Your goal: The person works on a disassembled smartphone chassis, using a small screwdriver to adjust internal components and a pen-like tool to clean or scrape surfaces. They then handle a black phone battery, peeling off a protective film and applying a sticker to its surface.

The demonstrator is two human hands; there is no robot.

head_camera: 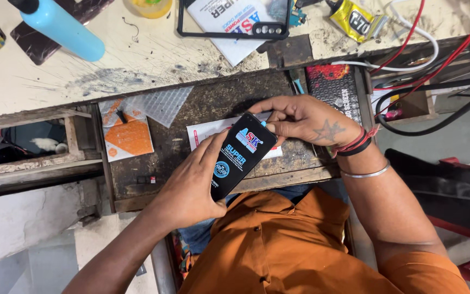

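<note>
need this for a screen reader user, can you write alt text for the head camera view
Seen from above, a person in an orange shirt holds a black phone in the left hand while the right hand pinches its top corner. Below is a worn dark tray, beside a scratched bench with a blue bottle.

Over the pull-out shelf (191, 109) below the bench's near edge we hold a flat slab (242, 155) between our left hand (189, 188) and right hand (303, 120), above a paper sheet (208, 130). At the shelf's left edge lies a card packet (128, 136), with a film sheet (164, 103) just right of it. On the bench (137, 60), a bottle (61, 27) lies near the left end, a phone case (235, 30) sits at the middle on a leaflet (235, 51), a tube (352, 20) right of it, and cables (425, 60) trail off the right end.
</note>
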